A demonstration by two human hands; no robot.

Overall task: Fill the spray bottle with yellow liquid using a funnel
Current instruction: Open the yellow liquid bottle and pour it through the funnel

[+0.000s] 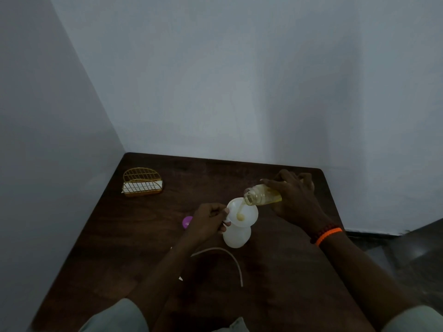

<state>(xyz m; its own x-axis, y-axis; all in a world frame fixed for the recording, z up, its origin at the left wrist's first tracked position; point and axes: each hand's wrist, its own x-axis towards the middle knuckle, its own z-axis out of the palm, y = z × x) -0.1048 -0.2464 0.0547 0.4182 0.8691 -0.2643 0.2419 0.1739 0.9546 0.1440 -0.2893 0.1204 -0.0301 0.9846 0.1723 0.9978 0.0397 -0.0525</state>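
Spray bottle (237, 237), white and without its top, stands upright near the middle of the dark wooden worktop (275, 271). A white funnel (243, 212) sits in its neck. The left hand (211, 220) grips the rim of the funnel on its left side. The right hand (293, 195) holds a clear bottle (262, 194) tilted over the funnel, and a thin stream of yellow liquid (241, 213) falls into the funnel. A thin white tube (230, 256) lies curved on the worktop just in front of the spray bottle. A purple cap (187, 221) shows behind the left hand. A golden wire holder (142, 182) stands at the far left corner.
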